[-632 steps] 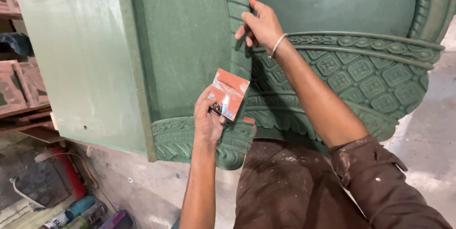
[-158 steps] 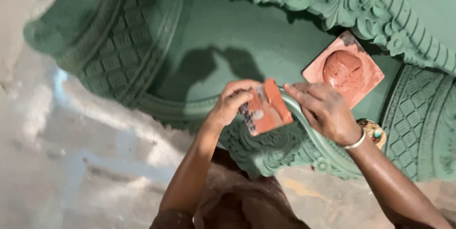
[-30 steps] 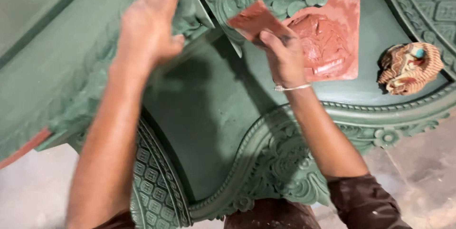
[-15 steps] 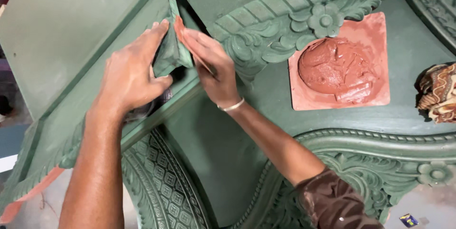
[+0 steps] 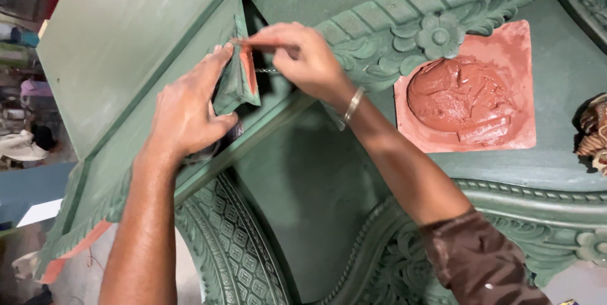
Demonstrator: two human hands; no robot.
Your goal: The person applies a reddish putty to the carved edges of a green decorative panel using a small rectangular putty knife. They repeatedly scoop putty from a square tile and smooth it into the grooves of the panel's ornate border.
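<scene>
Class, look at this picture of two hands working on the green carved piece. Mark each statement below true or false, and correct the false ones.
1. The left hand rests on a small green wedge-shaped piece. True.
2. The red putty lies heaped on a blue round plate. False: it lies on a reddish square board.
3. The right hand wears a thin bangle at the wrist. True.
4. The carved flower is painted yellow. False: it is green like the carving around it.
5. Both hands are held up clear of the green piece. False: both are at the wedge, beside the flat green panel.
</scene>
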